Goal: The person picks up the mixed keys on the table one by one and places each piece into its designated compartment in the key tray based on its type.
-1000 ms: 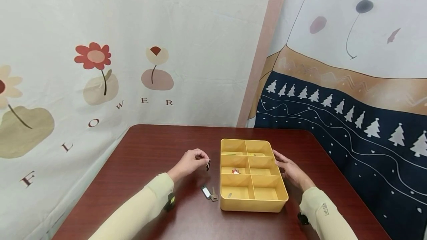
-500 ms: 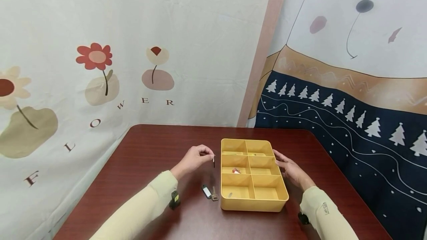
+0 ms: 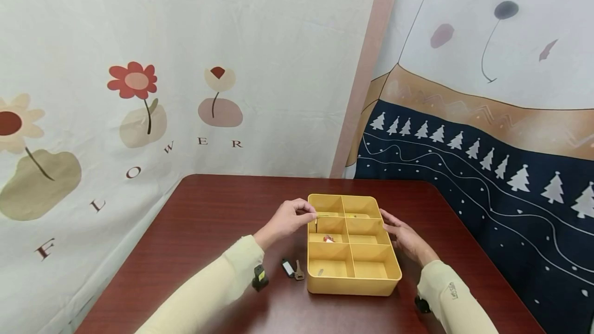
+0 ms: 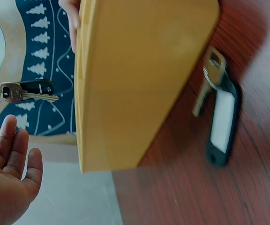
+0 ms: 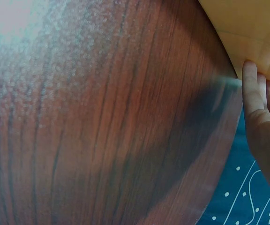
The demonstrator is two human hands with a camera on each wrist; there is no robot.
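Note:
My left hand pinches a key ring by its loop, over the left edge of the yellow divided box. From the ring hang a silver key and a black key tag, plain in the left wrist view. At the box's right side, my right hand rests extended fingers against the outer wall. A second key, joined to a black tag with a white label, lies on the table left of the box. Inside the middle left compartment sits a small red and white item.
A small pale piece lies in the front left compartment. Something small and yellowish shows in the back right one. The dark red wooden table ends at printed cloth hangings behind.
My left hand has moved right with the hanging key ring, from above the table to the box's left edge. The right hand and the box have stayed in place.

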